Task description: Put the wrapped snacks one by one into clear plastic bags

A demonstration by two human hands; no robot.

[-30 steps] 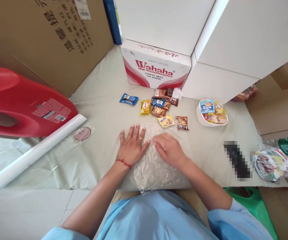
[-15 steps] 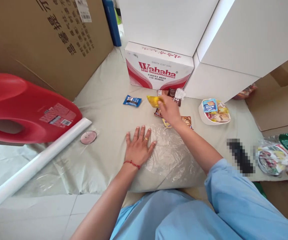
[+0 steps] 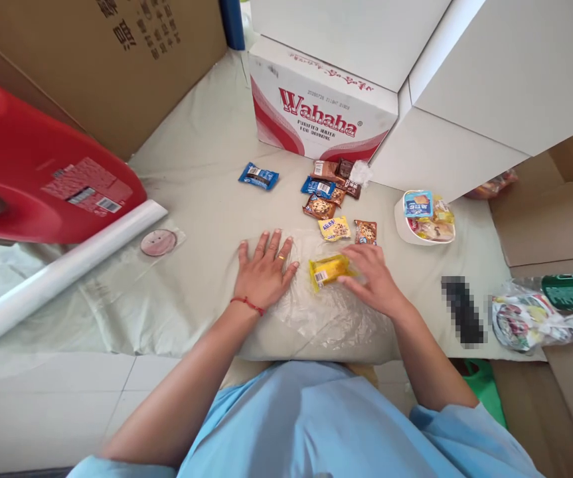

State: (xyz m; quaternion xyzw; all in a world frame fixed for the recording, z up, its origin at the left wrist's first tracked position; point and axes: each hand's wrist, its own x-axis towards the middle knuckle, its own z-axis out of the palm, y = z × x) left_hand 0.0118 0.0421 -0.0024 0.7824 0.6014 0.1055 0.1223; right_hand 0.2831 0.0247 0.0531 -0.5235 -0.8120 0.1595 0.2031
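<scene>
We see the left hand (image 3: 263,273) spread flat. The right hand (image 3: 370,279) has its thumb and fingers apart by the yellow packet (image 3: 327,271) (we can't tell if they touch it), over clear plastic (image 3: 316,322). Past it are small snacks (image 3: 334,229).

Counted loose: two blue packets (image 3: 259,176), one bright yellow packet (image 3: 327,272), one pale yellow packet (image 3: 334,229), at least five brown packets (image 3: 319,208) (partly overlapped). Also logged: one white tub (image 3: 406,231), one red jug (image 3: 32,153), one white roll (image 3: 67,271), one Wahaha carton (image 3: 326,143).
</scene>
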